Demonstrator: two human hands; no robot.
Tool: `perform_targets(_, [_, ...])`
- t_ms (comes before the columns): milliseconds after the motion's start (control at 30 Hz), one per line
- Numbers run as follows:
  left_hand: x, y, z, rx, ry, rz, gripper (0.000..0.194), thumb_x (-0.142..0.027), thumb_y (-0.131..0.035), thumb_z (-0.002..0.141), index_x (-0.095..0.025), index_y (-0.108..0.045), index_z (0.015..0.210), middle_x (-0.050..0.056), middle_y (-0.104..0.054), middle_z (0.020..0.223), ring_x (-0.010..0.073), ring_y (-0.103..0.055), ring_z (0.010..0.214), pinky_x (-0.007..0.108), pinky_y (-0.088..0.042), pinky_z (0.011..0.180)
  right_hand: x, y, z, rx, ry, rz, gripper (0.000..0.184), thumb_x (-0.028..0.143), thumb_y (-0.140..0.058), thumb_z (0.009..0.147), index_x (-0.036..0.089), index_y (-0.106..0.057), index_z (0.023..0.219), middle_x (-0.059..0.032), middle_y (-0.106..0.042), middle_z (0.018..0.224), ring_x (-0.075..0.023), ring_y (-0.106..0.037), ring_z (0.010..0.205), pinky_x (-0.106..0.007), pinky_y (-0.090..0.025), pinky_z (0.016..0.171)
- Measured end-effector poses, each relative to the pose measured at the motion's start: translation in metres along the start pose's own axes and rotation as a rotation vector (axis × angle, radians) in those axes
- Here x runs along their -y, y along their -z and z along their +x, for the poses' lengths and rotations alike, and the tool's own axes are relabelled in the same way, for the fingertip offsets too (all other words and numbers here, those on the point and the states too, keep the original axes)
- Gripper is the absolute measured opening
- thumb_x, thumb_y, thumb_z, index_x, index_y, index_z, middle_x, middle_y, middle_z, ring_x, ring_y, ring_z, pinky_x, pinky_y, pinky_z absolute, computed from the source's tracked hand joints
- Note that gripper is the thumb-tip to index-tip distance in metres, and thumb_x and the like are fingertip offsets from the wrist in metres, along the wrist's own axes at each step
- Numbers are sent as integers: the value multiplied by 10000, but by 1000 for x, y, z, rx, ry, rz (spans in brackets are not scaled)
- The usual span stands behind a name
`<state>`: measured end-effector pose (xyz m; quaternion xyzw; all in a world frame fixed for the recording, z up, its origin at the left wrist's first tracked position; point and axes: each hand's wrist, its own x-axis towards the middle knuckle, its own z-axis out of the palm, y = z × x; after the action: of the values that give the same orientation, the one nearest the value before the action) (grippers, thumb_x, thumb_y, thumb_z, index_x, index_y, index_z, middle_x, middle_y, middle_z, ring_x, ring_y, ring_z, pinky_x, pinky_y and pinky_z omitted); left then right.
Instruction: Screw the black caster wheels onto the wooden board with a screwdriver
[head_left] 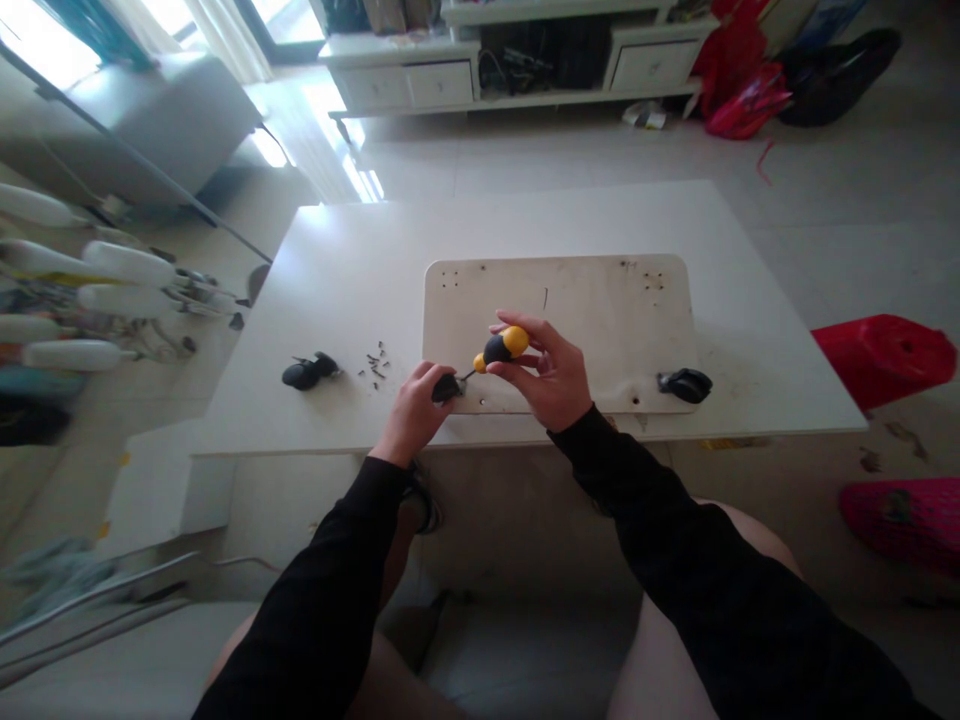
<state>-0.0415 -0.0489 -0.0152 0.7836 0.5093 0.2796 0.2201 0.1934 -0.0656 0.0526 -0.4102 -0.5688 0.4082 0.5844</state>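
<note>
Head view: we are gripping a stubby yellow-black screwdriver with our right hand, fingers closed around its handle, tip angled down-left. Our left hand is pinching a black caster at the near-left corner of the white board. Loose screws and another caster are lying left on the table; a third caster is sitting at the board's right corner.

Yellow-and-black screwdriver, black caster, white board — black sleeves, red stool
</note>
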Motion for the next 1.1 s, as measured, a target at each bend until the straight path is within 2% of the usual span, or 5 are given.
perform_targets(467, [0, -4, 2, -31, -28, 14, 362, -25, -704, 787, -220, -681, 1091, 62, -692, 1099, 255, -698, 1005, 382, -578, 913, 8, -19, 18, 379, 246, -167, 587, 191, -617, 1014, 326, -555, 1581, -23, -703, 1534, -212, -693, 1392, -368, -631, 1139])
perform_targets(567, [0, -5, 2, -26, -32, -2, 363, -27, -703, 784, -219, -679, 1091, 66, -695, 1104, 261, -705, 1018, 392, -585, 925, 6, -22, 19, 372, 352, -219, 575, 170, -616, 1019, 330, -558, 1568, -37, -711, 1504, -200, -704, 1339, -357, -641, 1090])
perform_targets(767, [-11, 3, 3, -48, -21, -85, 456, -111, -784, 740, -218, -691, 1173, 77, -713, 1181, 276, -700, 1094, 424, -592, 978, -4, -25, 25, 220, 518, -380, 368, 332, -733, 998, 306, -727, 1365, 1, -646, 981, -129, -623, 860, -288, -630, 809])
perform_targets(900, [-28, 18, 12, -145, -69, -234, 389, -157, -758, 793, -200, -709, 1176, 81, -759, 1189, 277, -701, 1150, 446, -570, 1047, 1, -32, 22, 254, 539, -399, 404, 350, -642, 1050, 311, -673, 1450, -10, -615, 1019, -137, -610, 899, -300, -625, 830])
perform_targets(1100, [-41, 27, 27, -141, -102, -305, 405, -152, -762, 788, -169, -742, 1193, 75, -804, 1140, 231, -743, 1020, 341, -621, 874, 11, -38, 18, 317, 564, -346, 478, 220, -475, 1102, 299, -570, 1563, -42, -695, 1173, -149, -666, 1087, -342, -624, 983])
